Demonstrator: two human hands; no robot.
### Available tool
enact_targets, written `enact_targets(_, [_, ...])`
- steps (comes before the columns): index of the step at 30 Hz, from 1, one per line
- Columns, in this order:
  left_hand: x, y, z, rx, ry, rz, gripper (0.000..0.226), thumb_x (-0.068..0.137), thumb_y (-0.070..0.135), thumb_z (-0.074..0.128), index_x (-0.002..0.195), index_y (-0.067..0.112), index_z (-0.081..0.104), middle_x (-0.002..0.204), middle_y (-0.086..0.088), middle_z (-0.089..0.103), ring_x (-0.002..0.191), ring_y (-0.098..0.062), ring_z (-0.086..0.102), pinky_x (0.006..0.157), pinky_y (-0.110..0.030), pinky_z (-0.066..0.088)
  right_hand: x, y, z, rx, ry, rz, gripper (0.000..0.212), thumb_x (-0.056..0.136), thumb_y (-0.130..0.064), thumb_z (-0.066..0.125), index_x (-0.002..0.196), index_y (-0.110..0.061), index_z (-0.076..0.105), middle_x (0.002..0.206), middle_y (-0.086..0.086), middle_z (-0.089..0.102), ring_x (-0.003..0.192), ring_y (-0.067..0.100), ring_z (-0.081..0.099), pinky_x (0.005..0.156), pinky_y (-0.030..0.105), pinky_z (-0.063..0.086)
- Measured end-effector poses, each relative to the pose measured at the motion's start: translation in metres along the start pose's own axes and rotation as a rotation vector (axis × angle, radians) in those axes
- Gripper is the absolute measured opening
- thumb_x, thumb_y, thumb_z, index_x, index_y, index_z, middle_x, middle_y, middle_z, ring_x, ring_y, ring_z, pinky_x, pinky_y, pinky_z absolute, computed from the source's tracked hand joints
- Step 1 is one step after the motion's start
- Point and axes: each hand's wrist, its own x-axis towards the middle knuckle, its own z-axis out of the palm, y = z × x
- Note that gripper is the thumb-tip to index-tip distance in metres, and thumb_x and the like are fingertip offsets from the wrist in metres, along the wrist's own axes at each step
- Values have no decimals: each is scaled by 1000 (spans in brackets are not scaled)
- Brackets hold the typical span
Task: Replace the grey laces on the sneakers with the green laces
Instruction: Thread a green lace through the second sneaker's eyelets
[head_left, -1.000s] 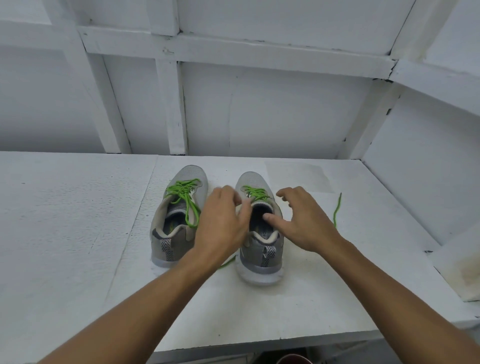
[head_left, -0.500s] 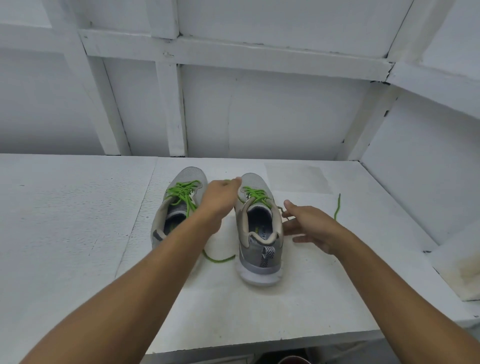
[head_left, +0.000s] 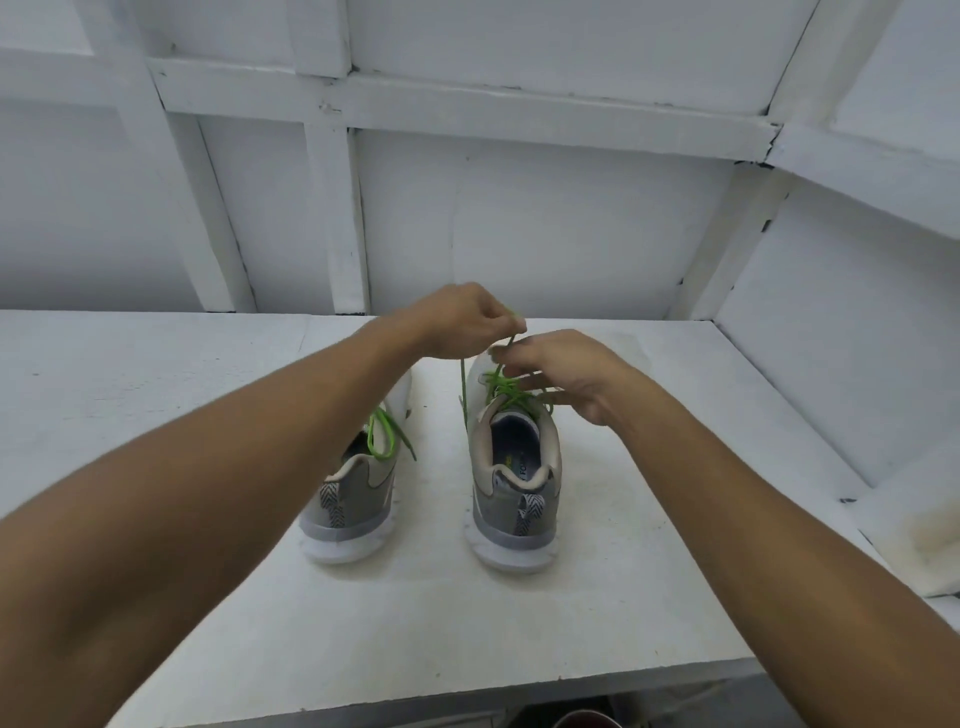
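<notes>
Left hand (head_left: 460, 322) pinching green lace (head_left: 462, 382), right hand (head_left: 561, 371) gripping it too, two sneakers (head_left: 511, 467)

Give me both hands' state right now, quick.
Left hand: closed, pinching the green lace end, raised above the right sneaker.
Right hand: fingers curled over that sneaker's lacing; whether it grips a lace cannot be told.
</notes>
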Motion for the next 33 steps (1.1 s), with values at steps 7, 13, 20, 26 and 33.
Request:
enact_targets(7, [0, -9, -6, 382, 18, 3, 32, 97, 31, 42, 111, 23, 69, 107, -7, 67, 106, -28, 58, 85, -35, 47, 0, 5, 11, -28, 56, -74, 28, 97, -31, 58, 77, -16, 70, 63, -10, 62, 64, 11, 57, 63, 22, 43])
enact_targets(13, [-14, -30, 11, 559, -114, -93, 42, 98, 33, 44, 138, 26, 51, 135, -6, 54, 121, -28, 52, 93, -38, 47, -2, 18, 17, -264, 117, -201, 11, 82, -33, 74, 83, -23, 69, 85, -6, 68, 83, 14, 63, 77, 31, 51])
enact_targets(20, [-48, -20, 38, -67, -164, -296, 35, 90, 37, 54, 94, 6, 69, 92, -14, 72, 84, -26, 71, 78, -36, 59, -29, 43, 3, -174, 1, -81, 41, 82, -22, 76, 113, -34, 51, 92, -24, 52, 88, -1, 57, 73, 20, 48])
enact_targets(26, [-57, -24, 66, -480, -17, -403, 24, 87, 26, 61, 88, 3, 66, 89, -18, 72, 77, -26, 73, 70, -41, 62, -27, 61, 11, -214, 22, 15, 24, 78, -16, 64, 102, -18, 65, 99, 9, 70, 90, 30, 69, 74, 52, 59])
enact_targets(33, [-62, -28, 85, -826, 149, -668, 20, 89, 5, 35, 93, 1, 54, 96, -22, 65, 81, -35, 68, 74, -42, 58, -23, 60, 7, -258, 45, 11, 20, 77, -12, 60, 96, -11, 66, 93, 16, 69, 88, 36, 68, 69, 50, 60])
